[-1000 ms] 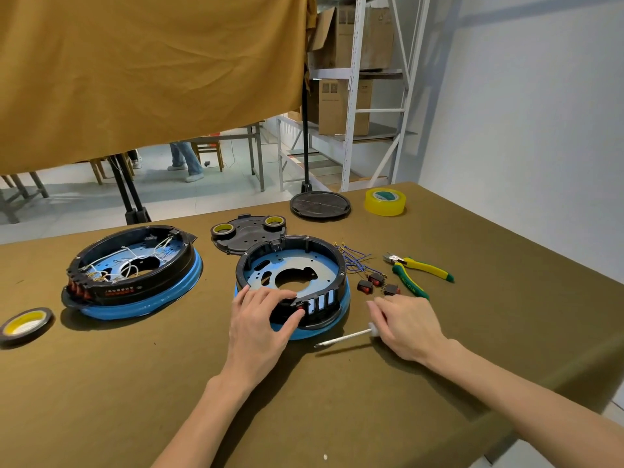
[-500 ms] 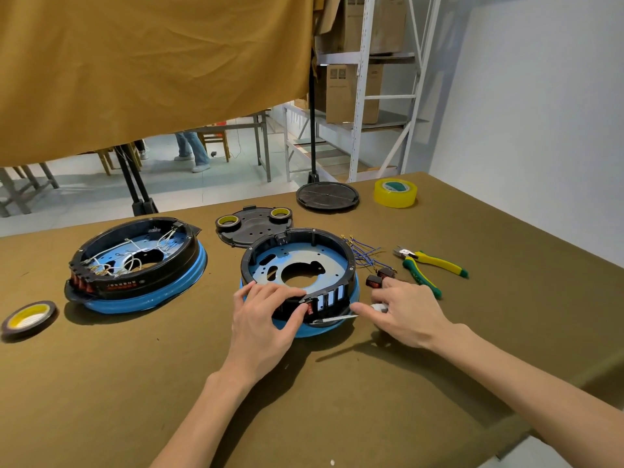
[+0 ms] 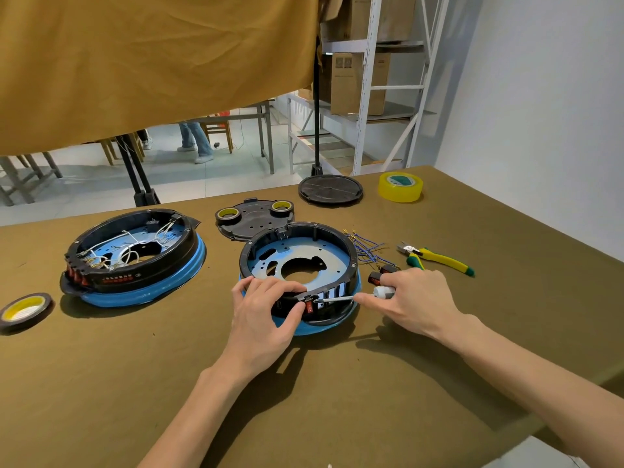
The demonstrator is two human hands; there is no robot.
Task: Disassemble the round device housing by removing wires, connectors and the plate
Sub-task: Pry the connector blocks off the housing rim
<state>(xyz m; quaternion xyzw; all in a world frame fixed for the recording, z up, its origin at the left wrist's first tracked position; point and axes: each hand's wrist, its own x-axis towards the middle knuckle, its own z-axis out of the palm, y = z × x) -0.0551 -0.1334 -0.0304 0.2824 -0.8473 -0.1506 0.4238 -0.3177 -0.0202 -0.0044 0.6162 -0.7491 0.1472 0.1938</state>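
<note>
Screwdriver (image 3: 351,296) tip at housing (image 3: 299,261) front edge, both hands close.

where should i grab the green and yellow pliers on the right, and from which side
Take the pliers by the two yellow and green handles, around their middle, coming from above on the right. They lie flat on the table, jaws toward the loose blue wires, handles splayed out to the right with bare cloth around them. Squeezing both handles together looks easiest; the metal head is short and close to the wires.
</note>
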